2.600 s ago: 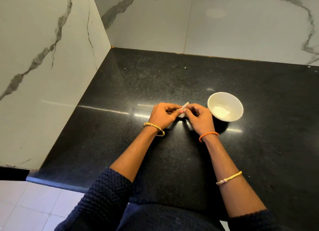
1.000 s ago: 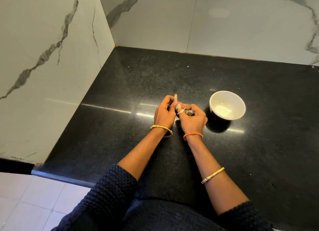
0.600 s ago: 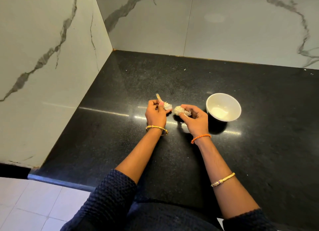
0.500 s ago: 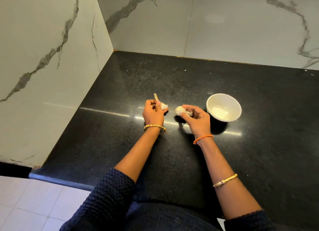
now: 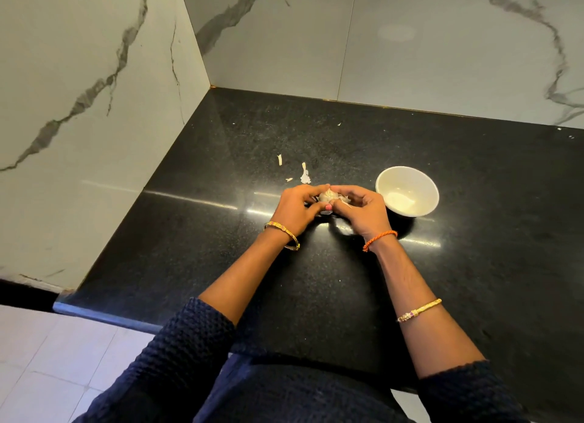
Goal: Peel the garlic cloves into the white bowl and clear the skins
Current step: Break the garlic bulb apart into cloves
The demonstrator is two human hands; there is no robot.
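A pale garlic bulb (image 5: 326, 196) sits between my two hands, just above the black counter. My left hand (image 5: 297, 209) grips it from the left and my right hand (image 5: 363, 209) pinches it from the right, thumbs meeting under it. Thin strands of skin stick out by my right thumb. The white bowl (image 5: 407, 195) stands just right of my right hand; I see no clove in it. A torn stem piece with skin (image 5: 305, 175) lies on the counter beyond my hands, with two small skin scraps (image 5: 279, 159) to its left.
The black stone counter (image 5: 474, 233) runs into a corner of marble walls (image 5: 94, 106) at left and back. Its front edge (image 5: 104, 315) is near my body, with pale floor tiles below at left. Tiny white flecks dot the far counter.
My left hand pulled the stem away from the bulb, carried it left, and dropped it on the counter beyond. Both hands have come back together on the bulb.
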